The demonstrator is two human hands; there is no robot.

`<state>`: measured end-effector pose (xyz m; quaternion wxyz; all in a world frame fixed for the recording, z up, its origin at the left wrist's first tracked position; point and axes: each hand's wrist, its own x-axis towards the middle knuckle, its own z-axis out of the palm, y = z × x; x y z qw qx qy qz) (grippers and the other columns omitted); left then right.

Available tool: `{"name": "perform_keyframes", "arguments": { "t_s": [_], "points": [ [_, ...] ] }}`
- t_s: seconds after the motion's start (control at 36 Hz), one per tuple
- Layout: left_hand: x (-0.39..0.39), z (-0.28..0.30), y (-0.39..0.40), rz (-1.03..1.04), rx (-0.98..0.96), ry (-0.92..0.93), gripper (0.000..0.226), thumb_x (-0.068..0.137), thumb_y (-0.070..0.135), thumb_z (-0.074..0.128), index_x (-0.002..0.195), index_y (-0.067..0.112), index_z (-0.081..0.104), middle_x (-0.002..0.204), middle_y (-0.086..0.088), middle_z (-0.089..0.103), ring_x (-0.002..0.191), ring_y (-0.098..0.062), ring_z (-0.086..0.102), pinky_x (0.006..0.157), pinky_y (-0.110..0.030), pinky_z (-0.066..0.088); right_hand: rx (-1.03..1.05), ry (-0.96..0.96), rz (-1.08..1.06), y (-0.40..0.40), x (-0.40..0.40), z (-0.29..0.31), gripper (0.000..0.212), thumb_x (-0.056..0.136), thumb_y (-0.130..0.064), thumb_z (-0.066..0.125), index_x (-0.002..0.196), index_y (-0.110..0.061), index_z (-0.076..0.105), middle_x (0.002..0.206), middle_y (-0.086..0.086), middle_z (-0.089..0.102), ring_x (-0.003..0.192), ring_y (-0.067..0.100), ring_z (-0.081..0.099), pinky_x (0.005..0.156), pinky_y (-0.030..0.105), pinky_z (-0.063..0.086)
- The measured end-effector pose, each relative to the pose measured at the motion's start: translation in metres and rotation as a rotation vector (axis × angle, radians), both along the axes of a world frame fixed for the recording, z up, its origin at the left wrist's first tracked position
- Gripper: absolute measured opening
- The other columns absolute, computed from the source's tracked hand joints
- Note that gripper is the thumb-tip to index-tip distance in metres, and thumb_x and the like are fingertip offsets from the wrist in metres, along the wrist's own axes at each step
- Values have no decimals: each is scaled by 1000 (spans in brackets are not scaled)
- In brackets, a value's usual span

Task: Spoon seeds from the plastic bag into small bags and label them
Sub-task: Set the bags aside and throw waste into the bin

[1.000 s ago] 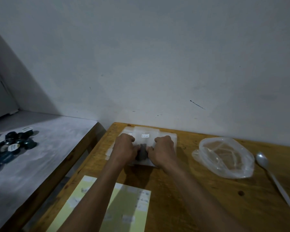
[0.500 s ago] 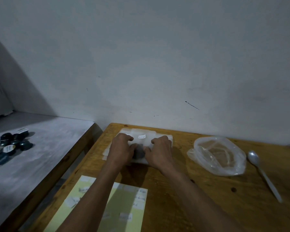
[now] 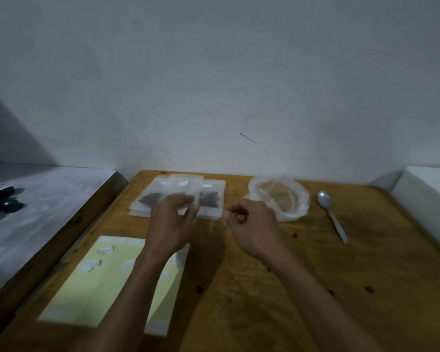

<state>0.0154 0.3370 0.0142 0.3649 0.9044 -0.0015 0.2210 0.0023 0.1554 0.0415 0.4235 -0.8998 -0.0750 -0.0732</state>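
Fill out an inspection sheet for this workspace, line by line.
Surface: wooden table, dark spots.
Job's things: small bags with dark seeds near the wall; plastic bag right of them; spoon lying free; yellow label sheet near left.
Clutter: dark caps on grey side surface.
Grippers: left hand over the bags, blurred; right hand curled, apparently empty.
Cables: nothing seen.
Surroundings: white wall; white box at right.

Matt knotted wooden table, clear glossy plastic bag, shiny smooth spoon, pale yellow paper sheet.

hands off small bags (apart)
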Motion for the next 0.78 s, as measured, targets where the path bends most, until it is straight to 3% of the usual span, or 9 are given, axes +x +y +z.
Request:
{"name": "perform_keyframes", "arguments": {
  "t_s": [0.11, 0.25, 0.33, 0.44, 0.56, 0.64, 0.69, 0.78],
  "points": [
    [-32, -18, -2, 33, 30, 21, 26, 95, 23, 66, 118, 12, 72, 120, -5, 72, 111, -22, 65, 88, -27, 45, 2, 117, 140, 3, -42, -21, 15, 95, -27, 64, 109, -28, 70, 100, -17, 63, 88, -6, 55, 67, 8, 40],
    [-54, -39, -4, 94, 53, 93, 23, 97, 23, 62, 116, 15, 72, 118, -6, 72, 109, -25, 65, 88, -30, 46, -71, 197, 227, 16, -73, -43, 29, 95, -35, 63, 122, -29, 67, 113, -12, 68, 87, -6, 54, 68, 9, 39],
    [-64, -47, -5, 107, 79, 121, 22, 100, 23, 57, 115, 15, 71, 114, -7, 73, 104, -24, 65, 88, -35, 50, -183, 121, 211, 19, -80, -53, 31, 91, -47, 63, 119, -34, 68, 110, -12, 64, 95, 2, 55, 82, 24, 50],
    [-68, -51, -5, 103, 105, 103, 20, 100, 19, 55, 97, 10, 72, 94, -8, 73, 87, -25, 65, 77, -40, 53, -360, -5, 210, 20, -88, -60, 31, 93, -56, 53, 116, -41, 66, 104, -15, 52, 101, 8, 46, 82, 32, 45],
    [-68, -52, -6, 101, 143, 96, 20, 99, 19, 54, 91, 13, 71, 87, -4, 71, 79, -17, 61, 72, -39, 53, -291, -12, 212, 17, -89, -60, 23, 93, -52, 56, 106, -39, 70, 98, -17, 49, 99, 7, 45, 83, 32, 43],
    [-64, -54, -6, 87, 159, 113, 18, 98, 21, 55, 95, 15, 72, 90, -2, 71, 83, -18, 62, 76, -41, 55, -223, -6, 208, 16, -88, -61, 12, 92, -44, 62, 96, -35, 69, 95, -18, 52, 99, 6, 48, 85, 33, 46],
    [-61, -55, -6, 84, 185, 115, 18, 98, 24, 57, 99, 15, 73, 96, -3, 72, 89, -20, 63, 80, -42, 55, -96, 6, 191, 14, -85, -63, 2, 91, -34, 67, 90, -32, 68, 90, -18, 59, 91, 2, 54, 82, 27, 49],
    [-58, -54, -14, 72, 224, 115, 18, 97, 25, 58, 102, 16, 74, 100, -1, 72, 91, -19, 63, 82, -40, 55, 162, 93, 66, 2, -77, -61, 8, 91, -23, 68, 88, -30, 65, 88, -14, 65, 82, -1, 61, 73, 17, 51]
  ]
}}
